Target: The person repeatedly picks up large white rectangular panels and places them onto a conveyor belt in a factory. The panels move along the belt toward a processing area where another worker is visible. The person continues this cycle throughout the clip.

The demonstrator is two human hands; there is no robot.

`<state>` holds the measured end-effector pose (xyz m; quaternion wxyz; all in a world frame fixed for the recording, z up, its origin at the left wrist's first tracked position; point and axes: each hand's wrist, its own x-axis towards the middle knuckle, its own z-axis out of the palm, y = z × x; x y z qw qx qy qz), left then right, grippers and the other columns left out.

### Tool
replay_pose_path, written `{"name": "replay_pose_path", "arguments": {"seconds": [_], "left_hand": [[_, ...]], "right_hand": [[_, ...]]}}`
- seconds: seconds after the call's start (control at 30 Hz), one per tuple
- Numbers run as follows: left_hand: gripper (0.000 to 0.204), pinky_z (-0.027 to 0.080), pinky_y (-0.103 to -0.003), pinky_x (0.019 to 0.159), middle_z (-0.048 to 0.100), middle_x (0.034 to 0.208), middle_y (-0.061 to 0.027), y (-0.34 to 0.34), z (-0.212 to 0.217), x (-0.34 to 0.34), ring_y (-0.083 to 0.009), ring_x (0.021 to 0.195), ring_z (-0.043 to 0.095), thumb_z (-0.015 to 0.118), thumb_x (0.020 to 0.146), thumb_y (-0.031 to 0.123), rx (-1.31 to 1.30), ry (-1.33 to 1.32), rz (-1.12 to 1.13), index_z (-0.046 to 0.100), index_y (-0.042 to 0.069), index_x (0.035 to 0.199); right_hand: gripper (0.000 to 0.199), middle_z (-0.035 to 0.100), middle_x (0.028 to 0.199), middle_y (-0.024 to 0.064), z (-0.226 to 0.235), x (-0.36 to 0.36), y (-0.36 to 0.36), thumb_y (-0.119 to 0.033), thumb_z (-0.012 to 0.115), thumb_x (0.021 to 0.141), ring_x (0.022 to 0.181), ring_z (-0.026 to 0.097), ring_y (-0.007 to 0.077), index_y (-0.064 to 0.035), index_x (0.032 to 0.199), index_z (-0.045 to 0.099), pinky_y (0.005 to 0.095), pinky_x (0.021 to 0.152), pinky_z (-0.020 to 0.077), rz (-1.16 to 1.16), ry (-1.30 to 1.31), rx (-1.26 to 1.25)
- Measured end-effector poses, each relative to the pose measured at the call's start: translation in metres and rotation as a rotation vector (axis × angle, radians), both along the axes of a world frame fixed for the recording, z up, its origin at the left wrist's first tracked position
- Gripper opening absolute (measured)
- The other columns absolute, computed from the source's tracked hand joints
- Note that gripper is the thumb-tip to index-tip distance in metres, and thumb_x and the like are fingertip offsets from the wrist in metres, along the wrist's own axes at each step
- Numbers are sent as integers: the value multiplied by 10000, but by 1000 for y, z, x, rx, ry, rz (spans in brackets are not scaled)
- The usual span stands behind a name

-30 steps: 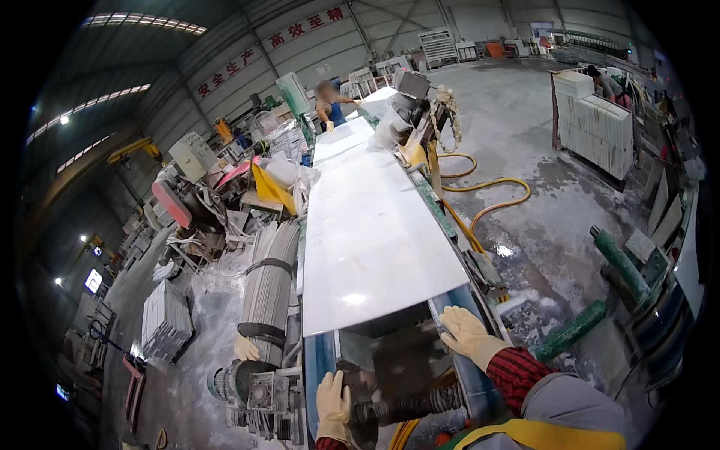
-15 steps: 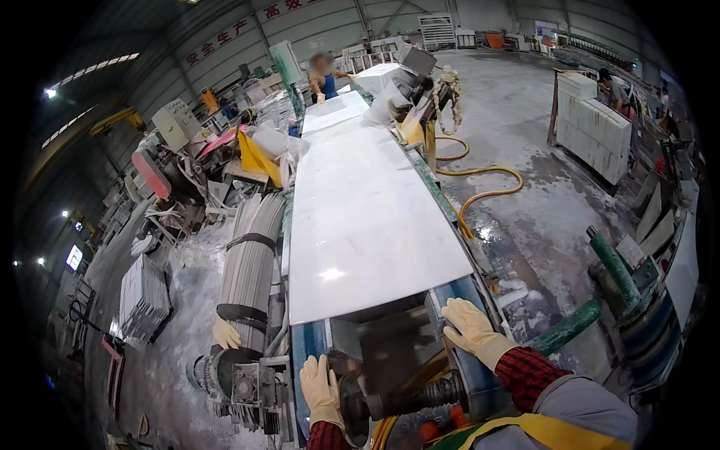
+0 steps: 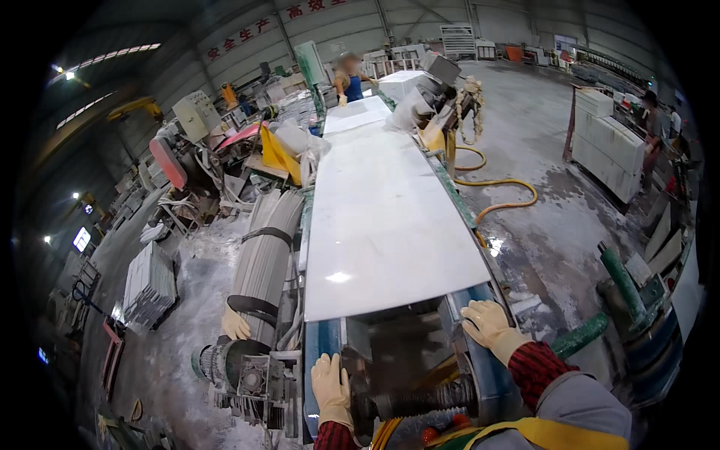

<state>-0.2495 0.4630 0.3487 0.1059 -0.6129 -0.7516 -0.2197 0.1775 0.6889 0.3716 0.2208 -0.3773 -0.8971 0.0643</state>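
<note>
A large glossy white slab (image 3: 390,232) lies flat on the long conveyor bed, its near edge just beyond my hands. My left hand (image 3: 330,390), in a cream rubber glove, rests with stretched fingers on the left blue rail (image 3: 321,337) of the frame. Across the open gap, my right hand (image 3: 489,327), gloved alike, lies with its fingers apart on the right blue rail (image 3: 480,367). Neither hand touches the slab. Between the rails sits a dark ribbed roller (image 3: 420,397). A second white slab (image 3: 356,114) lies farther along the bed.
Left of the bed, a strapped bundle of grey strips (image 3: 266,262) stands behind a motor (image 3: 225,364), with a loose cream glove (image 3: 235,323) on it. A co-worker (image 3: 349,81) is at the far end. At right are a yellow hose (image 3: 517,184) and a green pipe (image 3: 579,335).
The whole view has swung slightly, so everything sits a little farther right. Both hands keep their places on the rails, and the slab shows no clear movement.
</note>
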Motion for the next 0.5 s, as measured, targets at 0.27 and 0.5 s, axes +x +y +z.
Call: {"name": "replay_pose_path", "arguments": {"seconds": [0.27, 0.5], "left_hand": [[482, 407, -567, 1216, 609, 1501, -278, -3, 10, 8, -479, 1402, 547, 718, 1005, 167, -65, -65, -20, 653, -1, 1453], [500, 365, -576, 1284, 574, 1599, -280, -7, -2, 4, -491, 1487, 512, 698, 1050, 196, -103, -80, 20, 637, 27, 1517]], "right_hand": [[590, 624, 1533, 256, -28, 13, -1, -304, 787, 962, 1457, 561, 455, -31, 1463, 639, 541, 1293, 401, -43, 75, 90], [578, 614, 1557, 261, -26, 13, -3, -306, 783, 974, 1479, 549, 458, -38, 1466, 637, 540, 1298, 395, -43, 67, 65]]}}
